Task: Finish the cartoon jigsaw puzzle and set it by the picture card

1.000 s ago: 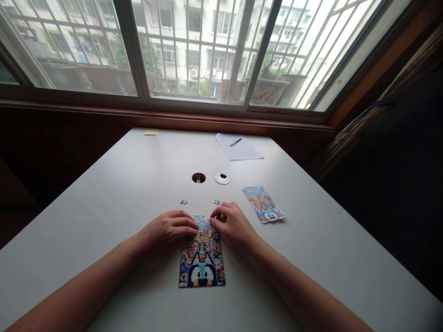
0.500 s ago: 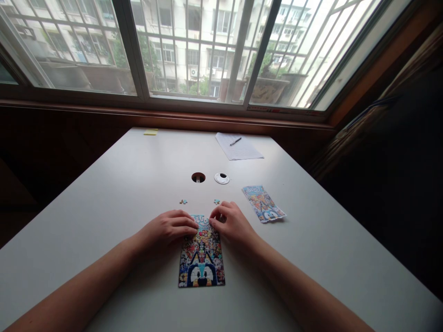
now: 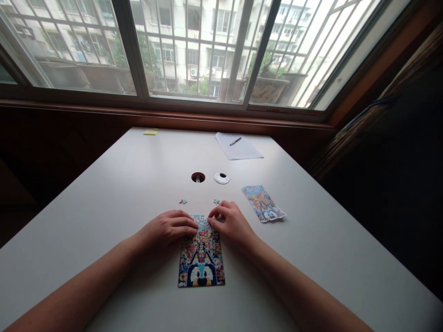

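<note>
Nearly done: the puzzle point(image 3: 201, 253) lies mostly assembled on the bench point(image 3: 104, 207). The left hand point(image 3: 169, 228) presses flat on its top-left corner; the right hand point(image 3: 231, 223) has its fingers point(image 3: 212, 216) together, perhaps on a piece. Two pieces point(image 3: 183, 201) lie loose beyond.

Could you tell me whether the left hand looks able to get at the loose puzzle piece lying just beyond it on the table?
Probably yes: the left hand rests on the puzzle's top left corner, and only bare table lies between it and the piece.
</note>
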Demonstrator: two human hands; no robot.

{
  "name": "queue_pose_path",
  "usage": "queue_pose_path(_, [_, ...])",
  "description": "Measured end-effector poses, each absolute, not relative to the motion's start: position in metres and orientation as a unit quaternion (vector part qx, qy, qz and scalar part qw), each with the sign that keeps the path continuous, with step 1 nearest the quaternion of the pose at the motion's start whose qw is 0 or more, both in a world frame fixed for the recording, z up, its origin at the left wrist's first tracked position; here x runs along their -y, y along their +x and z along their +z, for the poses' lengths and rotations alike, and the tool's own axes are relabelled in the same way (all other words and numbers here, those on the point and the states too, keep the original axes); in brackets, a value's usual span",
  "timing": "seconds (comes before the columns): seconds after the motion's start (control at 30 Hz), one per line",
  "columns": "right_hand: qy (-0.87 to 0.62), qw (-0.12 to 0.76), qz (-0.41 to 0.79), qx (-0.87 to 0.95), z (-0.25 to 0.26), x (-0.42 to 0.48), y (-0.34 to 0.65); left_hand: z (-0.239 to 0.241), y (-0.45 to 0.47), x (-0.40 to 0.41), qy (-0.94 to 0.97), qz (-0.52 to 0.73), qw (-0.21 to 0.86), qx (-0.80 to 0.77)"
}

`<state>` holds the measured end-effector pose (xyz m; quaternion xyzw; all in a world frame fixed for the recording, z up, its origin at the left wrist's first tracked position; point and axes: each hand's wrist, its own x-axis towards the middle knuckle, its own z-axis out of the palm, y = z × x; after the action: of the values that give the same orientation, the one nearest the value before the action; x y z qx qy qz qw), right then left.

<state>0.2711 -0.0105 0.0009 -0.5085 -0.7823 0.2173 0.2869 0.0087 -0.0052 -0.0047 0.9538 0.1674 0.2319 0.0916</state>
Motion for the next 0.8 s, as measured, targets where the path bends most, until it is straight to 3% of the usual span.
queue_pose_path(0.53, [-0.528, 0.334, 0.235, 0.745, 0.009, -0.002, 0.285, -0.003, 0.01, 0.007, 0.952, 0.234, 0.099, -0.169])
queue_pose_path(0.8, [-0.567, 0.239, 0.304, 0.727, 0.02, -0.015, 0.31, -0.001, 0.01, 0.006, 0.952, 0.233, 0.106, -0.167])
